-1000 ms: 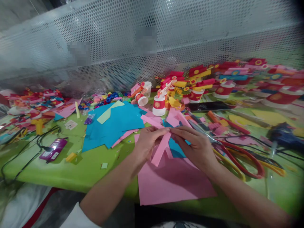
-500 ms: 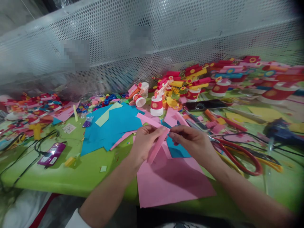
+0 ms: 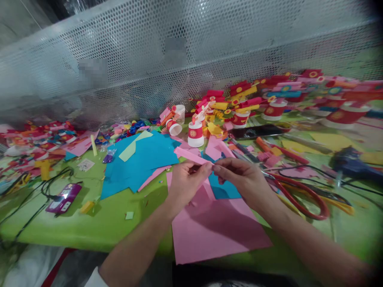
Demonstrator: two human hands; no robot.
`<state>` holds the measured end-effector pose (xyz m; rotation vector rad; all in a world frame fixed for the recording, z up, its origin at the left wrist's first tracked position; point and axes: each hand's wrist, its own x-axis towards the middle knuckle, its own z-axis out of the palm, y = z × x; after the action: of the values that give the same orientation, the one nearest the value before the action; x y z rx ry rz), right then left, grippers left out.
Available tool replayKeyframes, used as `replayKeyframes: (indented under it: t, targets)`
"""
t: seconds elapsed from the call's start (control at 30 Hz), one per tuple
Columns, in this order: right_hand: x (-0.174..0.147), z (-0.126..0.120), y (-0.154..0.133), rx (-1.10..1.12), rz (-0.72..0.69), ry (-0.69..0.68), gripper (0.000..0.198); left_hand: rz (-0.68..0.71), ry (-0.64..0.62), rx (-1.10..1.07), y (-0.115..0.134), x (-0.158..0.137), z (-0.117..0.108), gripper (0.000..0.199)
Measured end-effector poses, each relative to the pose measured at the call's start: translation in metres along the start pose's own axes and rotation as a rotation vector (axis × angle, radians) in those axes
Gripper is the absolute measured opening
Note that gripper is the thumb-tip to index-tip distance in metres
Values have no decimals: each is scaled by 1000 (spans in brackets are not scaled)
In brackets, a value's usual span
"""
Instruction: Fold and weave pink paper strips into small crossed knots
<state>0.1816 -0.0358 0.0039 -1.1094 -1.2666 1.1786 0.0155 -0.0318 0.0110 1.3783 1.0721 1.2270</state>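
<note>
Between my hands is a pink paper strip (image 3: 188,154), its long end pointing up and left. My left hand (image 3: 184,182) pinches it with thumb against fingers. At the strip's right end my right hand (image 3: 243,174) is closed too, fingertips and thumb touching the paper beside the left thumb. The fingers cover that end, including any fold in it. Below lies a large pink paper sheet (image 3: 221,229) at the table's front edge, partly over blue paper (image 3: 223,188). A white paper cup with a red band (image 3: 196,135) stands upright just beyond the hands.
Blue sheets (image 3: 131,167) lie to the left on the green table (image 3: 113,233). Further left is a purple device (image 3: 64,198) with black cables. Red-handled scissors (image 3: 321,207) and a dark glue gun (image 3: 353,163) lie right. Decorated cups (image 3: 275,109) line a perforated metal panel (image 3: 134,67).
The strip's lower part, which hung down past my left hand, is now lifted out of sight behind the fingers. My hands have come together at the strip's right end.
</note>
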Motion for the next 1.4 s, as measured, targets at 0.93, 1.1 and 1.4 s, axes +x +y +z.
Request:
replayKeyframes:
  t: [0.93, 1.1, 1.4]
  targets:
    - [2, 2, 5, 324, 204, 3, 25, -173, -105, -123, 10, 6, -3, 27]
    - [4, -2, 9, 419, 294, -82, 28, -192, -91, -100, 11, 6, -3, 24]
    - [4, -4, 5, 129, 155, -102, 26, -107, -171, 43, -4, 9, -9, 27]
